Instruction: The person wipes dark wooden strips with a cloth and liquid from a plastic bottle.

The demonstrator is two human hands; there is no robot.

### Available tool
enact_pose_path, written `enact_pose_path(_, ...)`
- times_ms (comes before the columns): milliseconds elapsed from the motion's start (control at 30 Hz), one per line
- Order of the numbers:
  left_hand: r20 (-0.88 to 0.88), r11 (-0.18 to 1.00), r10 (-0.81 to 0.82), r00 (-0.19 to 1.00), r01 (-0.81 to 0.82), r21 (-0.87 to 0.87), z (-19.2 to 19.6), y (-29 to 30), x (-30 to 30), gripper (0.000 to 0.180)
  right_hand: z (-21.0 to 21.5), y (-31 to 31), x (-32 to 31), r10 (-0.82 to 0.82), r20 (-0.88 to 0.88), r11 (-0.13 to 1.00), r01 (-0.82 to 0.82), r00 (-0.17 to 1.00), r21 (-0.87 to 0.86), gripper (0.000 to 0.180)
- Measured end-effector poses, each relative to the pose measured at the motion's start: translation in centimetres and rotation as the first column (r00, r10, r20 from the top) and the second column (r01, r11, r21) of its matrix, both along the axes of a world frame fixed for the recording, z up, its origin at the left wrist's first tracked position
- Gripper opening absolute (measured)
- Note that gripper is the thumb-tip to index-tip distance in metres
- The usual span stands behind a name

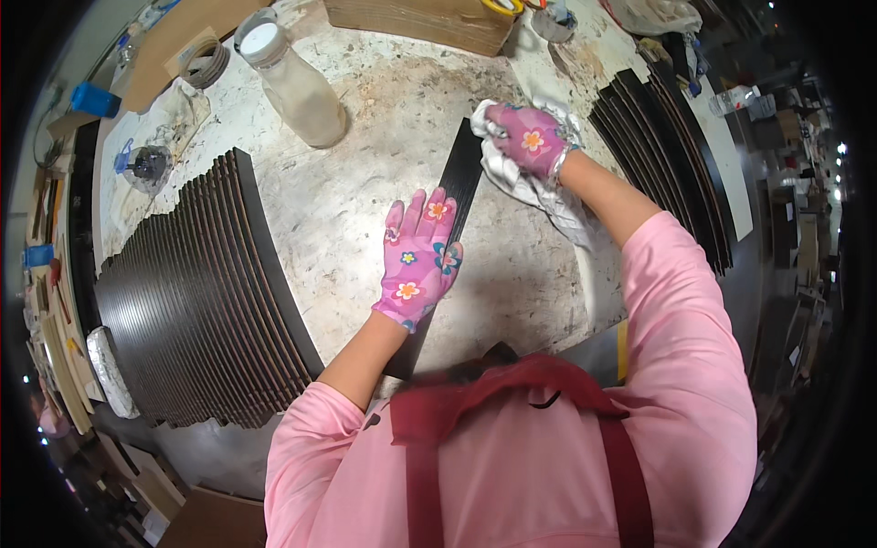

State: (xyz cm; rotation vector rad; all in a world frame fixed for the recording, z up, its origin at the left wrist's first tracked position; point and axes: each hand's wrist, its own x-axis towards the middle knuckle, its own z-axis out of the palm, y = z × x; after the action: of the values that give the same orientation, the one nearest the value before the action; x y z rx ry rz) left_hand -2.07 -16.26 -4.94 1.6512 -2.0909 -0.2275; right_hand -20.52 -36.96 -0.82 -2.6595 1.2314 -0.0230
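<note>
A long dark strip (459,173) lies lengthwise on the stained white worktable (384,183). My left hand (417,260), in a pink flowered glove, lies flat with fingers spread on the strip's near half. My right hand (532,139), gloved the same, grips a crumpled white cloth (534,192) pressed against the strip's far end. The cloth trails down toward my forearm.
A fanned stack of dark strips (196,301) covers the left side of the table. Another row of dark strips (671,146) lies at the right. A capped plastic bottle (294,82) stands at the back left, near a tape roll (208,62). A wooden box (429,23) sits at the far edge.
</note>
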Motion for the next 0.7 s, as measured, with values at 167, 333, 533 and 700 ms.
enact_pose_path(167, -0.004, 1.0, -0.011, 1.0, 0.011, -0.014, 0.2, -0.2, 0.0, 0.059, 2.0, -2.5, -1.4, -0.058, -0.006, 0.973, 0.058, 0.998, 0.221, 0.024)
enact_pose_path(333, 0.008, 1.0, -0.001, 1.0, 0.001, -0.008, 0.3, -0.2, -0.3, 0.058, -0.6, -2.1, -1.2, -0.031, -0.097, 0.995, 0.04, 0.995, 0.094, 0.024)
enact_pose_path(533, 0.011, 1.0, 0.002, 1.0, -0.002, -0.026, 0.0, -0.2, -0.2, 0.059, 1.9, 0.1, 0.8, 0.095, -0.117, 0.992, -0.085, 0.989, 0.092, 0.023)
enact_pose_path(700, 0.03, 0.998, -0.009, 1.0, 0.011, -0.06, 0.4, 0.1, -0.4, 0.056, -0.6, -5.0, -2.1, -0.031, -0.079, 0.997, 0.036, 0.996, 0.066, 0.027)
